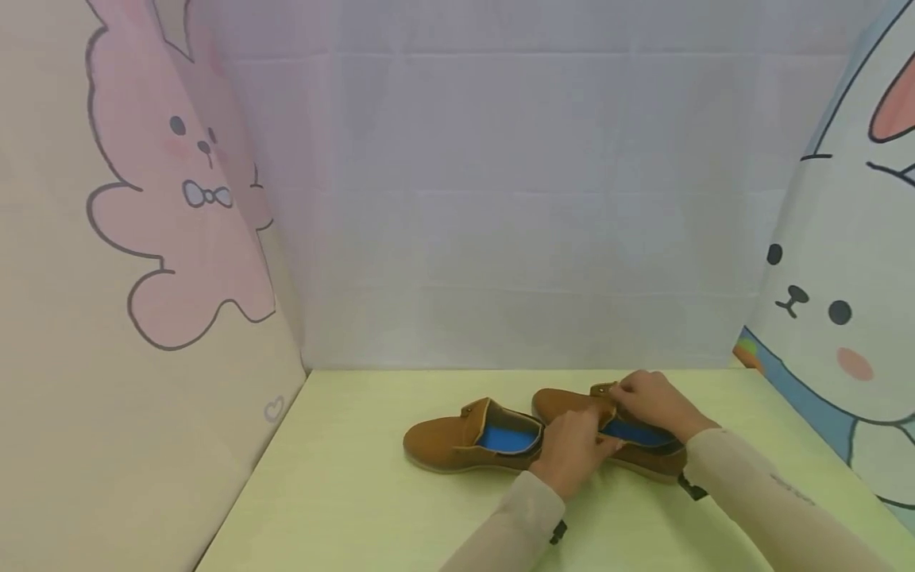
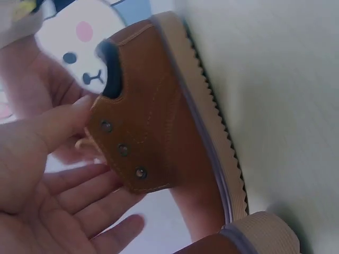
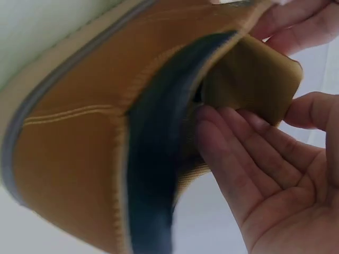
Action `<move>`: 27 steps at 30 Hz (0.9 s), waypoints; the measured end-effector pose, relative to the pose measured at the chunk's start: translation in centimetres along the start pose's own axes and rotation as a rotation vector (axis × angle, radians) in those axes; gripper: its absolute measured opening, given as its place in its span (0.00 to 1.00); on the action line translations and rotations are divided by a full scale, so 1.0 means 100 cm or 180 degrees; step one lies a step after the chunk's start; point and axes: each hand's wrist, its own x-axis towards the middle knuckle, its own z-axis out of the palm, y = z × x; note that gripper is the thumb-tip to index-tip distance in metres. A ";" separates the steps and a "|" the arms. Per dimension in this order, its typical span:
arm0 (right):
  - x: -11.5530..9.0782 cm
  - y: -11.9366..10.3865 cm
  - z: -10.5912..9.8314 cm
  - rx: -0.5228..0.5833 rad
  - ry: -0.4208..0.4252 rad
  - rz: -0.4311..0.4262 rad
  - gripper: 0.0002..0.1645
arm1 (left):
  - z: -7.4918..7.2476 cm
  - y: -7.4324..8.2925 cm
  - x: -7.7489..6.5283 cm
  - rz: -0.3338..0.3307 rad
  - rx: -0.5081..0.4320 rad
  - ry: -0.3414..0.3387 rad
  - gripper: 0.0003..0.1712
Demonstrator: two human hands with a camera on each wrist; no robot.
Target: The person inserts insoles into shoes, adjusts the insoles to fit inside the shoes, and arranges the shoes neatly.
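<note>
Two brown lace-up-style shoes with blue insoles rest side by side on the table, toes to the left. My left hand [image 1: 570, 445] is at the near side of the right-hand shoe [image 1: 556, 403], pinching the edge of its eyelet flap [image 2: 124, 159], which has three metal eyelets; no lace shows in them. My right hand [image 1: 654, 400] is at the far side of the same shoe's opening. Between its thumb and fingers it pinches the other flap [image 3: 254, 79], seen from the inside. The left-hand shoe [image 1: 434, 445] stands untouched, its heel partly hidden behind my left hand.
Beneath the shoes is a pale yellow-green table [image 1: 322, 477]. A white cloth backdrop [image 1: 515, 199] rises at its far edge. Side panels carry a pink rabbit drawing [image 1: 171, 222] on the left and a white rabbit drawing [image 1: 858, 262] on the right.
</note>
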 end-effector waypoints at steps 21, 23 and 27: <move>-0.013 0.009 0.002 0.0121 0.0112 0.0355 0.22 | 0.002 -0.002 0.011 -0.0141 0.0378 0.0101 0.09; -0.014 0.010 -0.001 0.0129 0.0075 0.0309 0.21 | 0.002 -0.003 0.012 -0.0130 0.0375 0.0165 0.09; -0.020 0.015 -0.009 0.0039 0.0200 0.0084 0.17 | 0.002 -0.005 0.010 -0.0087 0.0251 0.0282 0.09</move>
